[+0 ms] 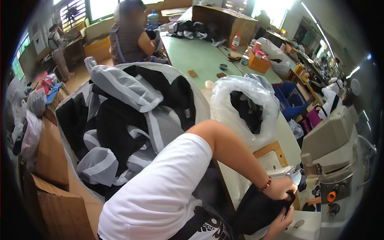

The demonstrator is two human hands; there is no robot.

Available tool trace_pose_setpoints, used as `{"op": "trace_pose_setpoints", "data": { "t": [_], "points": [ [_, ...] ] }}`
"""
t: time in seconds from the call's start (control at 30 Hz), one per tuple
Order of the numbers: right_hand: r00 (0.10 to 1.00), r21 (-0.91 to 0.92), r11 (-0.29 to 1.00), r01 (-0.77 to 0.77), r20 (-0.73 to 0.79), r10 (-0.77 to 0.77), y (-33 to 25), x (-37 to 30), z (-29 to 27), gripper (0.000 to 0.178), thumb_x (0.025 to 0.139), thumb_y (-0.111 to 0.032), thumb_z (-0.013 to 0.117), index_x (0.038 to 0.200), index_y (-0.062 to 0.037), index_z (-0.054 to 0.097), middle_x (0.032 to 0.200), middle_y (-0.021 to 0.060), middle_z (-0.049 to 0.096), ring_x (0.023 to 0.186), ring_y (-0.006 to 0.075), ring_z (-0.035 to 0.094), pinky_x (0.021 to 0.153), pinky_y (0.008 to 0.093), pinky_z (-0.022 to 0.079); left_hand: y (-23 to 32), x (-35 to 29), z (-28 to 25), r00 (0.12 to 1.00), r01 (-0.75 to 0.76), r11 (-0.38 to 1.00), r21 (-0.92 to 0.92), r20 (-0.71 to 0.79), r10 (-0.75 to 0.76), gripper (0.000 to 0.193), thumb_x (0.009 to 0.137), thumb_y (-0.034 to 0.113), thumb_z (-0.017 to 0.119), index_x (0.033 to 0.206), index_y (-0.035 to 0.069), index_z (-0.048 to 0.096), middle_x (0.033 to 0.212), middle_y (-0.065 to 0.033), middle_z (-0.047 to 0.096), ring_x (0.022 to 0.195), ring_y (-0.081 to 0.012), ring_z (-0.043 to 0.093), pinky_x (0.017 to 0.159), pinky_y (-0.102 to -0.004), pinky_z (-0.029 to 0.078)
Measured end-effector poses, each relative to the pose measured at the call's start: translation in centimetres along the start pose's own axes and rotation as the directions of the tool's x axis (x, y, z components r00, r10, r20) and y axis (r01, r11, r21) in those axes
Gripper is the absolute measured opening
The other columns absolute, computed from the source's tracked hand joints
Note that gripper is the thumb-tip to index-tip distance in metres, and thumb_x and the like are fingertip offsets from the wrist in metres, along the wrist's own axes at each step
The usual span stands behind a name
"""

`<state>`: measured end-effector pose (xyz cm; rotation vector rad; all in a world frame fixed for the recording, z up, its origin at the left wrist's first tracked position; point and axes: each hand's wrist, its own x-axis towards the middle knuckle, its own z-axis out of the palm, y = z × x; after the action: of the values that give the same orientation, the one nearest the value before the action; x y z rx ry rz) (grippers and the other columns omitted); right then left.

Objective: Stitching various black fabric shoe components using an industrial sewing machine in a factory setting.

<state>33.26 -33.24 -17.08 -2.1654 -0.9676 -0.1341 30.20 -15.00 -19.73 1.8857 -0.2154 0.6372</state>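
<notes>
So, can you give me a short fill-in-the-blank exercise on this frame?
The left hand and right hand both touch ____ fabric.
The left hand wears a beaded ____ at the wrist.
The table in the upper middle has a ____ top.
The plastic crate is ____.

Missing words: black; bracelet; green; blue.

White lettering and a striped emblem stand on the black panel (205,226) of the wearer's shirt, beside the white sleeve (158,182); the letters are large and partly cut by folds. On the green table (188,54), near its right edge, a clear bottle with a red label (235,41) and a bottle with a green label (245,60) stand near each other; any print on these labels is too small to read.
</notes>
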Motion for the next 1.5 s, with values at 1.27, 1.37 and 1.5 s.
{"op": "trace_pose_setpoints", "data": {
  "t": [1.27,1.37,1.5],
  "points": [
    [0.901,-0.026,0.908,0.418,-0.121,-0.417,0.7,7.8,4.5,0.055,0.082,0.016,0.051,0.122,-0.0135,0.072,0.104,0.0157,0.072,0.094,0.0346,0.069,0.087,0.0392,0.052,-1.2,-6.4,-19.1,0.883,0.163,0.65,0.742,0.185,-0.432,0.02,0.088,0.018,0.065,0.104,0.006,0.07,0.102,-0.0081,0.071,0.1,-0.0234,0.067,0.081,-0.0359,0.054],
    [0.851,-0.168,0.851,0.498,-0.096,-0.517,0.5,8.0,5.0,0.046,0.084,0.016,0.047,0.121,-0.0027,0.069,0.109,0.0168,0.072,0.091,0.0305,0.069,0.083,0.0351,0.053,-2.6,-6.9,-25.8,0.873,-0.208,-0.055,0.977,0.16,-0.461,0.011,0.083,0.018,0.064,0.092,0.014,0.068,0.101,-0.0042,0.066,0.11,-0.0218,0.06,0.08,-0.0363,0.05],
    [0.896,-0.062,0.899,0.434,-0.078,-0.437,-0.5,7.4,4.6,0.05,0.084,0.016,0.044,0.124,-0.0029,0.067,0.096,0.0169,0.068,0.08,0.0321,0.064,0.072,0.0384,0.05,-5.9,-9.2,-28.8,0.924,-0.257,-0.227,0.94,0.17,-0.341,0.01,0.087,0.02,0.057,0.094,0.022,0.064,0.105,0.0007,0.063,0.112,-0.0181,0.056,0.089,-0.037,0.041]
  ]
}}
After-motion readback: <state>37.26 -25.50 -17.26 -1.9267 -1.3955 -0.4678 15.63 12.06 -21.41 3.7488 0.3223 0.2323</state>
